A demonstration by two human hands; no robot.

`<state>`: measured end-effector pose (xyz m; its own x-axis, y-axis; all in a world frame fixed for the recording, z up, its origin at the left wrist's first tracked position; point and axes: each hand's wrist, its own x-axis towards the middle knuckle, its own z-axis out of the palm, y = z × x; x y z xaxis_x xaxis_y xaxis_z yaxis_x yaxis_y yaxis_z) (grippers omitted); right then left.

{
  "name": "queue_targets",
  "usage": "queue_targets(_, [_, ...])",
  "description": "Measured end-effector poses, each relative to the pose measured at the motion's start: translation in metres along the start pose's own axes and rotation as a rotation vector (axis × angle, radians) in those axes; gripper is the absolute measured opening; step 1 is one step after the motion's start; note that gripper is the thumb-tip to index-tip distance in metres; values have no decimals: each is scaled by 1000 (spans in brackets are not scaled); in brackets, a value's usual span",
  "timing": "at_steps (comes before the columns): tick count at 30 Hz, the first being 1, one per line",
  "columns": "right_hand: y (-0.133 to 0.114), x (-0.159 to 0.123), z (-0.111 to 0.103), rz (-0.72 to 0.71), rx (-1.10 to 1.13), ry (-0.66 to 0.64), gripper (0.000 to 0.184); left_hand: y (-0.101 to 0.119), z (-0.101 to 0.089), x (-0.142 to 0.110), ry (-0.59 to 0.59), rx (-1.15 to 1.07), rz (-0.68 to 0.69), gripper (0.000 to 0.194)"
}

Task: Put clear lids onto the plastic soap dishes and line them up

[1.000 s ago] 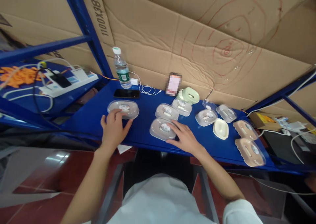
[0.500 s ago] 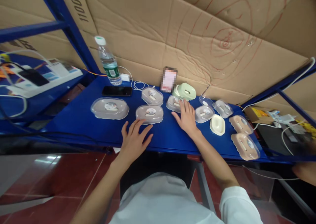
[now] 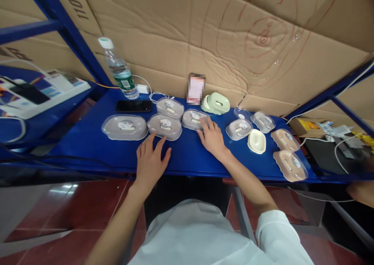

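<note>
My left hand (image 3: 152, 156), fingers apart, rests its fingertips at the near edge of a greyish box with a clear lid and a round label (image 3: 159, 129). My right hand (image 3: 212, 138) is spread too, its fingers on the right end of a similar clear-lidded box (image 3: 189, 121). Left of these lies a larger-looking clear-lidded box (image 3: 117, 128), and behind them another (image 3: 172, 108). To the right are a clear-lidded box (image 3: 238, 134), a cream open dish (image 3: 257, 142), a further lidded box (image 3: 264, 123) and two beige lidded boxes (image 3: 284, 140).
A green container (image 3: 220, 103) sits near the cardboard wall (image 3: 163, 43), beside a blurred-out phone-like screen (image 3: 195, 89). Back left stand a water bottle (image 3: 124, 80) and a black phone (image 3: 133, 106). A power strip (image 3: 58, 95) lies left; another person's arm (image 3: 362, 193) shows at right.
My left hand has slid the nearer box leftward, towards the large one. My right hand has moved its box left as well. The camera view has shifted slightly.
</note>
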<state>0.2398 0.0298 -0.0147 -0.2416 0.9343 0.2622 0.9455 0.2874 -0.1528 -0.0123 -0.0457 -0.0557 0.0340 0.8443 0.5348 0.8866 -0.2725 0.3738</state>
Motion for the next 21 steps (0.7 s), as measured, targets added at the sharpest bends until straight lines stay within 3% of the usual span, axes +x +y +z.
queue_targets(4, [11,14,-10,-7,2,65,56,3,5,-7,12,-38,23,42])
queue_targets(8, [50,40,-26,136,-80,182,56,1,11,-12,60,-63,64,35])
queue_targets(12, [88,64,-34,182,-156,56,49,-1,16,-14,101,-79,59,28])
queue_targets(15, [99,74,-37,143,-158,8,36,-2,17,-13,115,-84,53,24])
queue_targets(18, [96,65,-48,123,-129,73,37,0,11,-13,130,-98,70,20])
queue_targets(21, [77,22,-62,47,-38,242,38,16,-6,-14,134,-231,136,25])
